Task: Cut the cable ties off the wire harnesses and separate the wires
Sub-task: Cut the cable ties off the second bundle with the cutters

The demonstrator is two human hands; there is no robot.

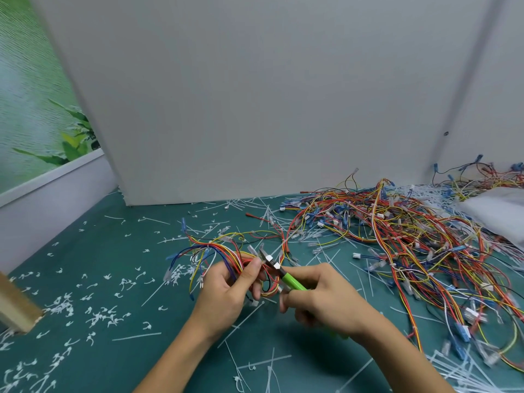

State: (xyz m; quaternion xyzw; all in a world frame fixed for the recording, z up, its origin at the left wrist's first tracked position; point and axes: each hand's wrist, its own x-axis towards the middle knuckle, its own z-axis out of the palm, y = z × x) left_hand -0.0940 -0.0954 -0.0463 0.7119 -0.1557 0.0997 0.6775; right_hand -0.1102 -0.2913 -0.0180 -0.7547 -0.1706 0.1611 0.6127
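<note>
My left hand (226, 287) grips a small wire harness (218, 251) of red, yellow, blue and orange wires just above the green mat. My right hand (320, 293) holds green-handled cutters (292, 280), whose dark jaws (269, 260) reach into the bundle beside my left thumb, near two white connectors. Whether the jaws are around a cable tie is hidden by the wires and fingers.
A large tangled heap of wires (397, 231) covers the right side of the mat. Cut white cable ties (93, 310) litter the left and front. A grey board (255, 109) stands behind. A wooden block (17, 304) sits at the left edge, a white bag (496, 211) at far right.
</note>
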